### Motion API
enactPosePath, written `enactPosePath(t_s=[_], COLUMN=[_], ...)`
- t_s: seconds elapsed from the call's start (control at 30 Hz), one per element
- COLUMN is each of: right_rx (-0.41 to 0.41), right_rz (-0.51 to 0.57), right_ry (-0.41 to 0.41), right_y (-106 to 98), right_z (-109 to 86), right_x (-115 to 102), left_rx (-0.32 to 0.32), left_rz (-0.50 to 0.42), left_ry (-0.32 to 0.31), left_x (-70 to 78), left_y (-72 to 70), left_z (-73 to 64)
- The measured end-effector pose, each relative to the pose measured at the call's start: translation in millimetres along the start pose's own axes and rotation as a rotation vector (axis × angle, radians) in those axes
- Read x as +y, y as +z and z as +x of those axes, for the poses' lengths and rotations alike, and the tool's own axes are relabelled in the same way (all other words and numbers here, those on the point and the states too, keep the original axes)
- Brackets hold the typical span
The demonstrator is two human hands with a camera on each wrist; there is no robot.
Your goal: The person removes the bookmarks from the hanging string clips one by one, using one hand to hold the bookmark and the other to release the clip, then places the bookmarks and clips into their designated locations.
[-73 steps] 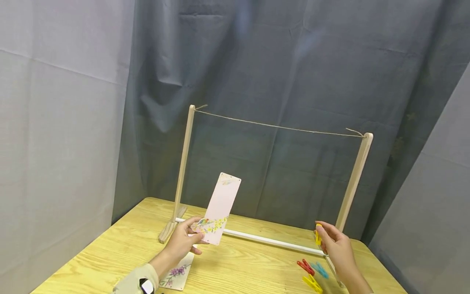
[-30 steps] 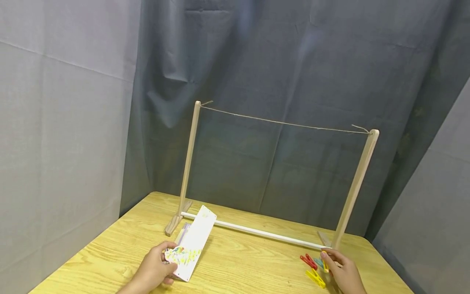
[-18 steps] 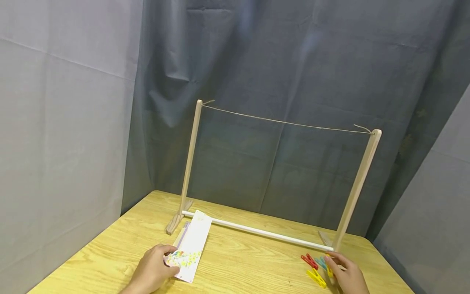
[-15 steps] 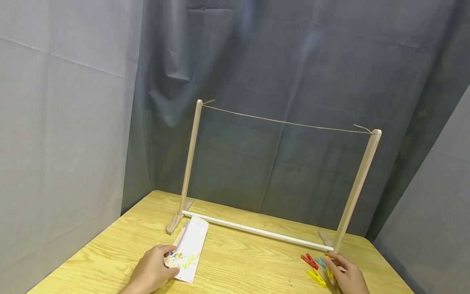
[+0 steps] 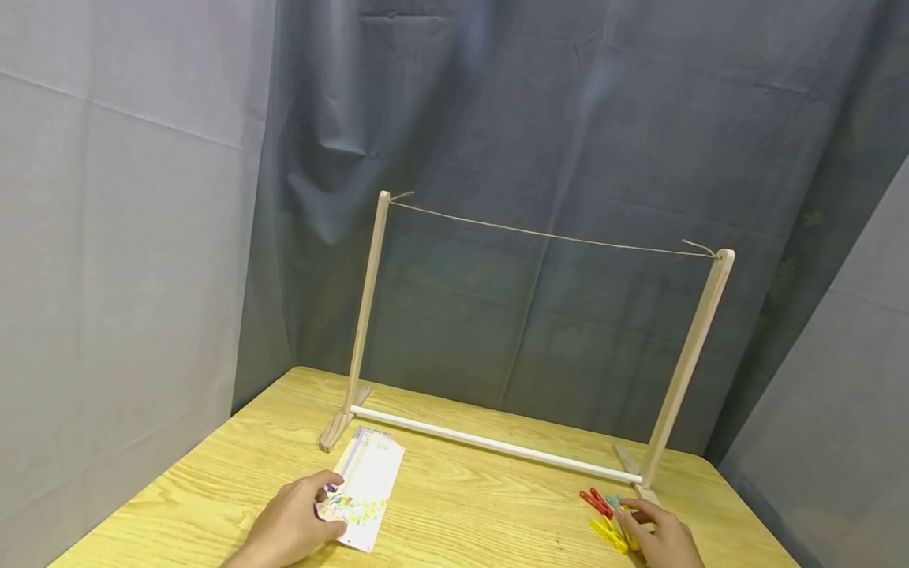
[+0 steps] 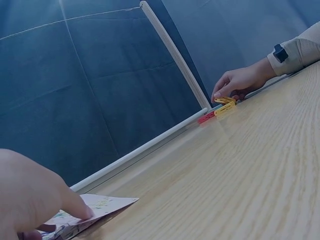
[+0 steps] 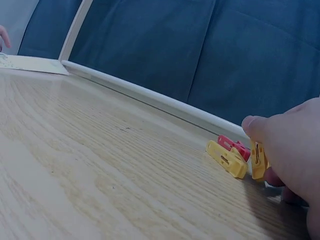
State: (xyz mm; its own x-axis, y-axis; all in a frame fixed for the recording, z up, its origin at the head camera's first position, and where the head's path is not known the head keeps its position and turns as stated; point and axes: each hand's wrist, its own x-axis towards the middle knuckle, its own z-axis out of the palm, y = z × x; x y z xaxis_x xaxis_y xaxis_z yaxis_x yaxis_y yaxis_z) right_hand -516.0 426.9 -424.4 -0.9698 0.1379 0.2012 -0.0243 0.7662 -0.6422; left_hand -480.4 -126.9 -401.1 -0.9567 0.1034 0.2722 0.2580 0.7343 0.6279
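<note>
My left hand [image 5: 294, 517] grips the lower left edge of a long pale card [image 5: 376, 469] printed with a bird and yellow flowers, its thumb on top. That card lies over another card [image 5: 346, 456] with purple edging, mostly covered. Over at the right, my right hand [image 5: 666, 538] pinches a yellow clothespin [image 7: 258, 161] between thumb and fingers, low over the table. Close beside it lie a second yellow clothespin [image 7: 226, 159], a red clothespin [image 5: 595, 502] and a blue clothespin [image 5: 614, 500], the blue one partly hidden by the hand.
Behind the hands stands a wooden frame with a left post [image 5: 368, 308], a right post [image 5: 687, 367] and a white bottom rod [image 5: 497, 446]. A thin string [image 5: 547, 234] runs between the post tops. Grey curtains [image 5: 454, 315] enclose the wooden table [image 5: 483, 513].
My left hand has lowered the flowered card from a raised tilt onto the other card. The right hand has come down with its yellow clothespin to the other clothespins.
</note>
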Motion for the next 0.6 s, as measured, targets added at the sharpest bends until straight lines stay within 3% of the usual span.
enactPosePath(t_s=[0.6], right_rx=[-0.001], right_rz=[-0.15], right_ry=[-0.006], right_y=[2.5], right_z=[1.9], right_x=[-0.8], left_rx=[-0.044], left_rz=[0.047], left_ry=[-0.063], left_x=[-1.1], left_y=[-3.8], left_z=[-3.7])
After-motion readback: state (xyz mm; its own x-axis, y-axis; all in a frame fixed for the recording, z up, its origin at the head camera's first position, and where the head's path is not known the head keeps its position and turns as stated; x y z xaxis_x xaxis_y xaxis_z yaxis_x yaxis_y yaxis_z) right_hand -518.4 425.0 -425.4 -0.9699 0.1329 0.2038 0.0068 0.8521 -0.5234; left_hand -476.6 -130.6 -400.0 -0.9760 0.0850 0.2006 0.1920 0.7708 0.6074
